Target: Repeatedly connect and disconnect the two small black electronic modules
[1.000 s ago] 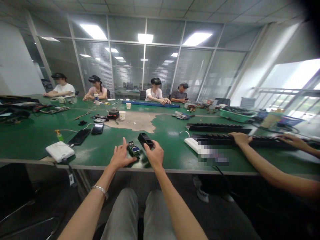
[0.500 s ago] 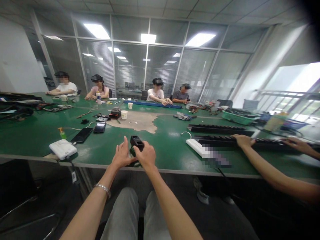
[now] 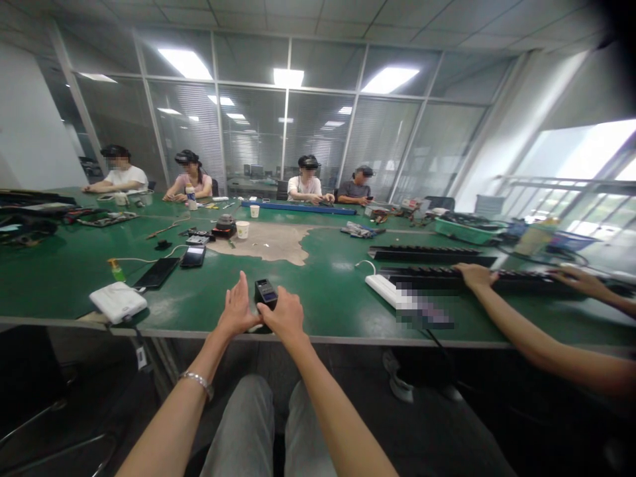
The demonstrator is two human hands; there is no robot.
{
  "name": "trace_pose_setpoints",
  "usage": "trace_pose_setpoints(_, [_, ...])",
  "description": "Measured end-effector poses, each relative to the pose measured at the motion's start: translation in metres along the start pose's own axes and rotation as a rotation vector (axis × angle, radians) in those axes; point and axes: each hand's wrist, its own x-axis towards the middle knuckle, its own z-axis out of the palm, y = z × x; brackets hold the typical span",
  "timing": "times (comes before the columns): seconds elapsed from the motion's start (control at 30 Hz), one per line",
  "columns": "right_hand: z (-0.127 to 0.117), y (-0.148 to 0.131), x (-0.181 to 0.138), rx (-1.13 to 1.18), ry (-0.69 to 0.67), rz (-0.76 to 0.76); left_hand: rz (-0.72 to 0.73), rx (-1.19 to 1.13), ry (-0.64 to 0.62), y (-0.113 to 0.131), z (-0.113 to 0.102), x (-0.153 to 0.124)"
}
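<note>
The small black device (image 3: 265,292) stands between both hands, close to the counter's (image 3: 328,291) near edge. A slack hold there could tip it off toward the lap, since only 1 hand wraps it. The right hand (image 3: 285,317) curls around its lower part, grasping it, forearm straight. The left hand (image 3: 237,310) is released, its fingers straight and its thumb side beside the device. A white box (image 3: 118,301) lies well to its left.
</note>
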Motion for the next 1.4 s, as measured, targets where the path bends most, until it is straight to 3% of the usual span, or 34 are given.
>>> trace_pose_setpoints(0.37, [0.011, -0.004, 0.002, 0.012, 0.041, 0.051, -0.002, 0.033, -0.006, -0.003, 0.002, 0.0])
trace_pose_setpoints(0.57, [-0.008, -0.011, 0.02, 0.152, 0.129, 0.045, 0.0, 0.01, -0.001, -0.004, 0.001, 0.0])
trace_pose_setpoints(0.7, [-0.023, 0.001, 0.035, 0.32, 0.228, 0.062, -0.013, -0.005, -0.003, -0.002, 0.001, 0.001])
trace_pose_setpoints(0.8, [-0.02, 0.021, 0.035, 0.323, 0.271, 0.107, -0.025, -0.024, -0.011, 0.001, 0.0, 0.002])
trace_pose_setpoints(1.07, [0.007, 0.046, 0.026, 0.199, 0.256, 0.144, -0.028, -0.039, -0.069, 0.003, -0.002, 0.003])
trace_pose_setpoints(1.4, [0.008, 0.048, 0.014, -0.014, 0.114, 0.15, -0.01, -0.038, -0.078, 0.003, -0.003, 0.003])
